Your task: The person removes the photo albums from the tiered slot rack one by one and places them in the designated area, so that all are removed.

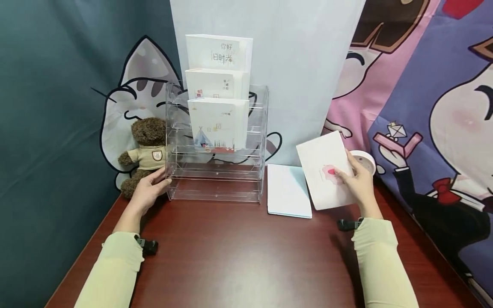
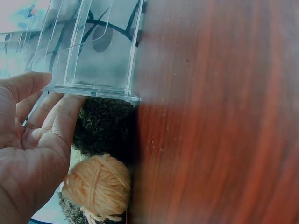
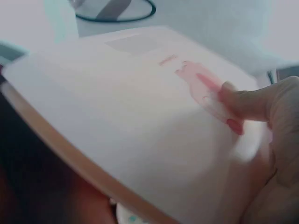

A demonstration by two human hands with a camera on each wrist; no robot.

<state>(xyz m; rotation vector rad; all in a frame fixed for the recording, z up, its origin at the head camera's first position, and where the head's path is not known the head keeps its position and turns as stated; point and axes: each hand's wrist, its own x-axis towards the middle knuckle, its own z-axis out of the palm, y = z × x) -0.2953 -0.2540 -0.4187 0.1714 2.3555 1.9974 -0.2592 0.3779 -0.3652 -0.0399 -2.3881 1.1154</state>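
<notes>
My left hand (image 1: 148, 190) is at the lower left side of a clear acrylic display rack (image 1: 215, 196). Its thumb lies over the side panel's front edge, and the other fingers reach along the outer face. Three white books with printed covers stand in the rack's upper tiers; the front one (image 1: 217, 124) shows a blue tent. My right hand (image 1: 362, 184) grips a white notebook (image 1: 321, 158) by its right side, thumb on the pink cover picture and fingers hidden behind. The notebook tilts beside a stack of pale notebooks (image 1: 289, 188) on the table.
A brown teddy bear (image 1: 149, 132) in a cream shirt sits left of the rack. Beside it, in the left wrist view, is an orange yarn ball (image 2: 100, 184). A white round object (image 1: 363, 159) stands behind my right hand. Printed curtains hang behind the reddish-brown table (image 1: 231, 252).
</notes>
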